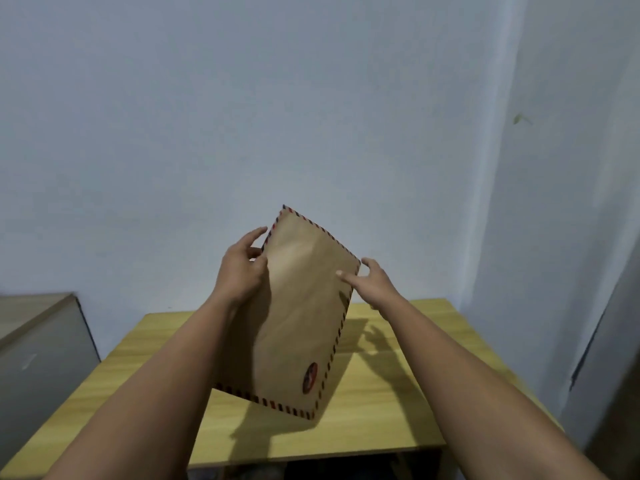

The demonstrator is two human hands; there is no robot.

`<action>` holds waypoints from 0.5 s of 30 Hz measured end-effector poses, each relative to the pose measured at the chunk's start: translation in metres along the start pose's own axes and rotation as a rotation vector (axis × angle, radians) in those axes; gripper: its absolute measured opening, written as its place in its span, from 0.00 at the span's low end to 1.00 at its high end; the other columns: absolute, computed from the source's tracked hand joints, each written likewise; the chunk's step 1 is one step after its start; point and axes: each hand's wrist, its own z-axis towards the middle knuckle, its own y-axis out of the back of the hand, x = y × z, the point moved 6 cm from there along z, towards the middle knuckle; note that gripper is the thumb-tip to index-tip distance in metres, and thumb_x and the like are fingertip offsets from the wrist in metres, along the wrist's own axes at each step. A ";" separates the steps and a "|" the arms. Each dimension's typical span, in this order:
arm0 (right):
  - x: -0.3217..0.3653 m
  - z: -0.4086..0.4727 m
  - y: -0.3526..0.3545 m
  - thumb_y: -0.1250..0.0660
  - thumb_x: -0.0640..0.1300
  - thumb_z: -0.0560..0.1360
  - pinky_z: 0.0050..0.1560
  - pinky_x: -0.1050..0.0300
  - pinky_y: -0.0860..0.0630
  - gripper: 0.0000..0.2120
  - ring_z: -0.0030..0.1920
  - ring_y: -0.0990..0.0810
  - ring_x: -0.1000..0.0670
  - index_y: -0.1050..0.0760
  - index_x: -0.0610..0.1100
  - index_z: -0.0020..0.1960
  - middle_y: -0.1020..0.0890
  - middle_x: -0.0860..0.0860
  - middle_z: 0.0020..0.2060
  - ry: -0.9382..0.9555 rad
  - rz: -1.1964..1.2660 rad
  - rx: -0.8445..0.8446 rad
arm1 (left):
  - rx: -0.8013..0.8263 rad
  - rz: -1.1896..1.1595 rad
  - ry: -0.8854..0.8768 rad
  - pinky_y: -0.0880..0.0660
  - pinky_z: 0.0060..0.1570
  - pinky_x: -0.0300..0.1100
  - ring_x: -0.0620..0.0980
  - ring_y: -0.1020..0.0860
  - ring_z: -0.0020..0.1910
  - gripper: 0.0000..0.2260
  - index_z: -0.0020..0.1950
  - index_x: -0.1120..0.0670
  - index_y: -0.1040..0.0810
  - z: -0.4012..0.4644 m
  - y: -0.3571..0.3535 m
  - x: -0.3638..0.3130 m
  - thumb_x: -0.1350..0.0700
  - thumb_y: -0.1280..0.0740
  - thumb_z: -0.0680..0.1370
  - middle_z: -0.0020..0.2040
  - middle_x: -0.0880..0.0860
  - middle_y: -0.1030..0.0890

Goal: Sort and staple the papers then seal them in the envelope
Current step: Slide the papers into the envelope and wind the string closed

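Looks near the end: the brown envelope (298,306) is held up over the table (398,393) middle, left hand (242,268) pinching its left edge, right hand (372,282) fingers spread against the right edge. No loose papers visible, so probably inside; can't tell if it's sealed.

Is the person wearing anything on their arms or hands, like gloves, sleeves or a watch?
No. Both forearms are bare as far as the picture shows, with no sleeves in view. The left hand and right hand have no gloves, rings, watch or bracelet visible.

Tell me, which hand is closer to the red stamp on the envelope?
Right. The right hand touches the envelope's right edge, directly above the red stamp; the left hand grips the upper left edge.
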 end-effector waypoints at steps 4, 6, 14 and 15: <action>-0.040 -0.004 -0.012 0.24 0.53 0.77 0.62 0.49 0.25 0.43 0.63 0.20 0.45 0.45 0.51 0.83 0.22 0.44 0.70 -0.029 0.127 0.020 | -0.054 -0.133 0.123 0.25 0.46 0.39 0.46 0.18 0.48 0.14 0.52 0.52 0.16 0.007 -0.008 0.030 0.66 0.38 0.80 0.49 0.49 0.14; -0.057 -0.002 -0.018 0.23 0.44 0.77 0.58 0.47 0.20 0.39 0.55 0.16 0.48 0.41 0.52 0.81 0.17 0.44 0.60 -0.006 0.200 0.024 | -0.067 -0.164 0.209 0.26 0.55 0.39 0.43 0.19 0.52 0.14 0.49 0.55 0.15 0.007 -0.019 0.053 0.67 0.39 0.80 0.46 0.46 0.14; -0.160 0.025 -0.051 0.23 0.35 0.73 0.67 0.49 0.21 0.14 0.60 0.16 0.48 0.15 0.47 0.57 0.15 0.45 0.61 -0.134 0.196 -0.061 | 0.005 -0.061 0.440 0.25 0.42 0.37 0.43 0.22 0.42 0.15 0.49 0.55 0.13 -0.016 -0.093 0.180 0.66 0.39 0.79 0.48 0.53 0.16; -0.171 0.027 -0.055 0.23 0.37 0.74 0.68 0.51 0.22 0.14 0.61 0.16 0.48 0.15 0.45 0.58 0.15 0.46 0.62 -0.146 0.146 -0.060 | 0.033 -0.044 0.452 0.26 0.41 0.35 0.43 0.22 0.41 0.15 0.50 0.55 0.13 -0.021 -0.103 0.195 0.66 0.39 0.78 0.48 0.54 0.16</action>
